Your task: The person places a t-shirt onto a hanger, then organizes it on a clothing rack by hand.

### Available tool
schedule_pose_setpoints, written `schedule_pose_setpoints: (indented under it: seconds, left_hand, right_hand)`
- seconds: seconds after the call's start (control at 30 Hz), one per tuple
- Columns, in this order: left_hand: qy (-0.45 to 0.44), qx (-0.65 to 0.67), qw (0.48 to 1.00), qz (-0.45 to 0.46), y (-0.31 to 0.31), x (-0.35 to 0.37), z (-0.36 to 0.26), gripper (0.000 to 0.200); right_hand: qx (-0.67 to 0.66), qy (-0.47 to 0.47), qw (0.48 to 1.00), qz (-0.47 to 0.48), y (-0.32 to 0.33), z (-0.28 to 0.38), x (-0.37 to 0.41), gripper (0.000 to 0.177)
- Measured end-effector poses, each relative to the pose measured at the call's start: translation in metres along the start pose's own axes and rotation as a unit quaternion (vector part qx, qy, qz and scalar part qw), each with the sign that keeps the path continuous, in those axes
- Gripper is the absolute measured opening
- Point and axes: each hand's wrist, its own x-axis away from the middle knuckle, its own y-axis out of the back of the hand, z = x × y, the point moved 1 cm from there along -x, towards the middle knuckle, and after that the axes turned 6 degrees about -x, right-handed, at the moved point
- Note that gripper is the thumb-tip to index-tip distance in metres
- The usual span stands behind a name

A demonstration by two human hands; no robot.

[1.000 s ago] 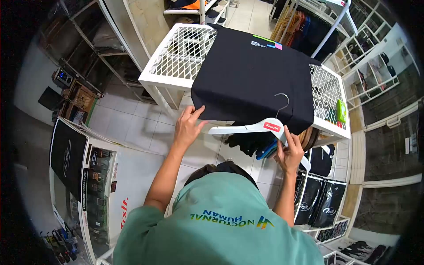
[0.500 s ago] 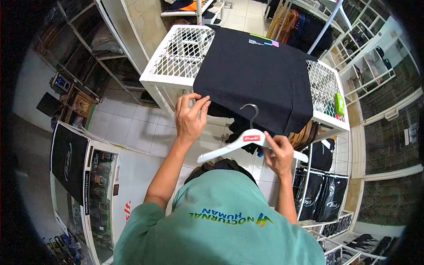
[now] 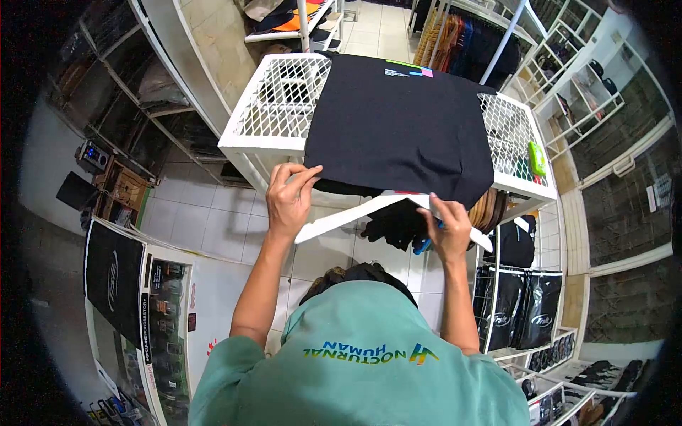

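Note:
A black shirt (image 3: pixel 398 128) lies across the white mesh-topped rack, its near edge hanging over the front. My left hand (image 3: pixel 290 199) pinches the near left corner of the shirt. In my right hand (image 3: pixel 449 228) is a white hanger (image 3: pixel 348 217), held by its right arm below the shirt's near edge. The hanger's hook and most of its red label are hidden under the cloth, while both of its arms stick out.
The white rack (image 3: pixel 263 143) has a green packet (image 3: pixel 536 159) on its right side. Dark clothes hang beneath it. Packaged black items (image 3: pixel 541 312) stand on the right, and a white display case (image 3: pixel 234 298) is at the lower left.
My right hand has moved the hanger up, so its hook has gone under the shirt's near edge. My left hand still pinches the corner, slightly lower in view.

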Motion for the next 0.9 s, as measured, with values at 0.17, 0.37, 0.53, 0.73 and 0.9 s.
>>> schedule_pose_setpoints:
  seconds: [0.17, 0.37, 0.53, 0.73, 0.9]
  left_hand:
    - [-0.002, 0.015, 1.0, -0.012, 0.003, 0.007, 0.003, 0.026]
    - [0.011, 0.027, 0.999, -0.025, -0.002, 0.014, 0.007, 0.023]
    - [0.111, 0.055, 0.99, -0.067, 0.007, 0.011, 0.016, 0.023]
    - [0.093, 0.081, 0.991, -0.043, 0.003, 0.013, 0.014, 0.021]
    - [0.061, 0.064, 0.996, -0.012, 0.005, 0.012, 0.01, 0.019]
  right_hand:
    - [0.102, -0.095, 0.988, -0.07, 0.032, -0.015, 0.001, 0.035]
    - [0.13, -0.094, 0.984, -0.073, 0.019, -0.006, -0.021, 0.045]
    - [0.091, -0.092, 0.992, 0.003, 0.027, -0.018, -0.052, 0.042]
    - [0.132, -0.068, 0.989, 0.025, 0.022, -0.026, -0.046, 0.046]
    - [0.133, -0.15, 0.979, -0.03, 0.005, -0.027, -0.047, 0.049]
